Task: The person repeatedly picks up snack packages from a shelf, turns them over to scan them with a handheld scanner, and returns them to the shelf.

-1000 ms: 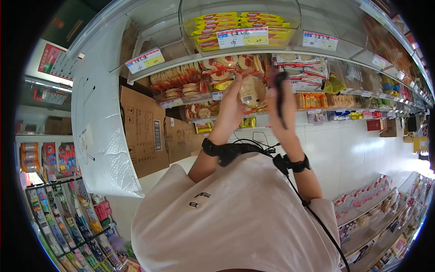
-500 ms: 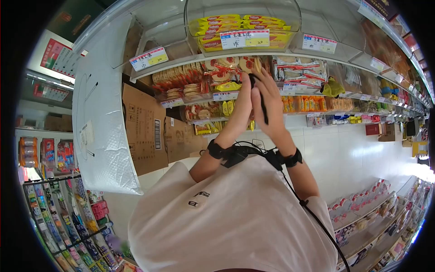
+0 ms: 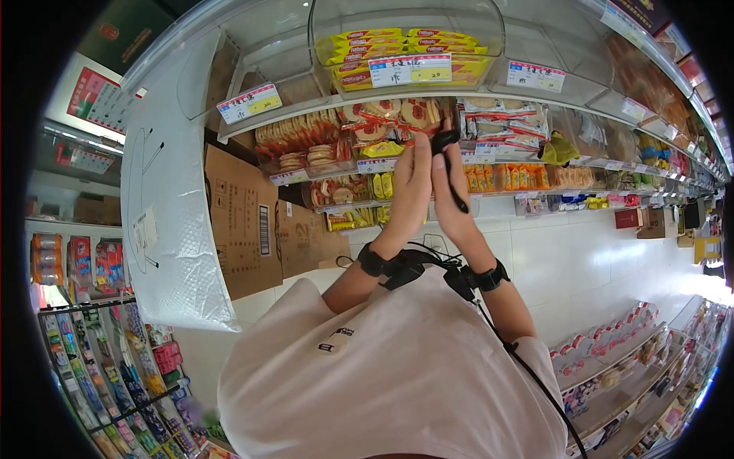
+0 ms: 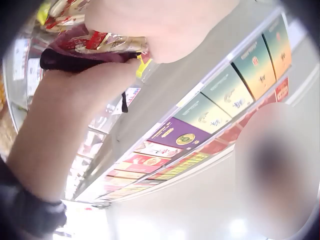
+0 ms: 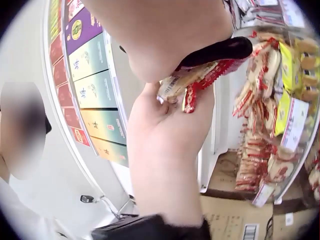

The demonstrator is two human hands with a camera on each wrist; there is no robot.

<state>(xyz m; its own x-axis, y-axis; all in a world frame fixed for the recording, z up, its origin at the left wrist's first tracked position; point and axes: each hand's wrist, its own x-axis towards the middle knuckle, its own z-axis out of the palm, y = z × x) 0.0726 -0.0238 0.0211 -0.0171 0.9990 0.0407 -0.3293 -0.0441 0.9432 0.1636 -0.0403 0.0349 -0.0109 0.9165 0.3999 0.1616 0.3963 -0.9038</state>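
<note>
In the head view my left hand (image 3: pixel 413 180) and right hand (image 3: pixel 453 183) stand palm to palm in front of the shelf, fingers pointing up. Between them sits a clear biscuit packet with red edging (image 5: pixel 185 85), best seen in the right wrist view and mostly covered by the hands. My left palm lies against one face of it, and the left hand holds it. In the right hand is a flat dark item (image 3: pixel 444 141), black with maroon, with a thin black tail hanging down; its kind cannot be made out. Both hands' fingertips are partly hidden.
A shelf bin with yellow wafer packs (image 3: pixel 413 50) stands ahead. Below are bagged biscuits (image 3: pixel 298 130), silver-and-red packs (image 3: pixel 505 118) and orange packs (image 3: pixel 524 176). Cardboard boxes (image 3: pixel 241 206) and a silvery padded sheet (image 3: pixel 176 252) are at the left. Boxed goods (image 4: pixel 215 110) line another shelf.
A second ago the left hand held the biscuit packet up in view, with the right hand apart. The right hand has come in against it, and both palms now cover it.
</note>
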